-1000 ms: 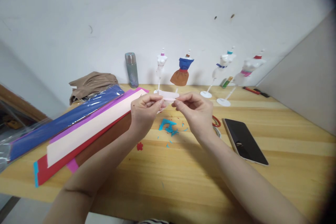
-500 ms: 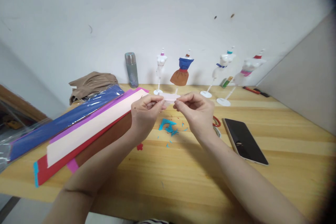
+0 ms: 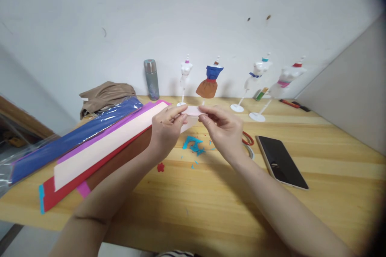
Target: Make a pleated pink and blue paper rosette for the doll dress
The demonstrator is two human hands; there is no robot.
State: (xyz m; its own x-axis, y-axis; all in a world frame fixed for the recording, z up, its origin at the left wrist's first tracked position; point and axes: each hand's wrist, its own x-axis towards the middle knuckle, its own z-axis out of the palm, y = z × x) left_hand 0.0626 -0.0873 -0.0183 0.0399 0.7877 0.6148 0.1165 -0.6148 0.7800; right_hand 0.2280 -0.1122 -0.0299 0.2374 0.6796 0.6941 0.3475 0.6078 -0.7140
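While a wooden tabletop (image 3: 211,204) spans the view, layered coloured sheets (image 3: 105,146) lie along its left, and a miniature dress form (image 3: 213,73) in blue and brown stands near the wall. Between them and the viewer, left hand (image 3: 169,128) and right hand (image 3: 223,128) pinch opposite ends of a folded pale pink piece (image 3: 193,111), raised off the surface; turquoise scraps (image 3: 187,140) and a red flower cutout (image 3: 161,167) lie below.

A smartphone (image 3: 282,162) lies face up on the right side of the table (image 3: 334,160). A grey flask (image 3: 152,82) with a metallic lid (image 3: 150,65) stands near the wall (image 3: 90,16). Brown fabric (image 3: 108,94) lies bunched left of the flask.
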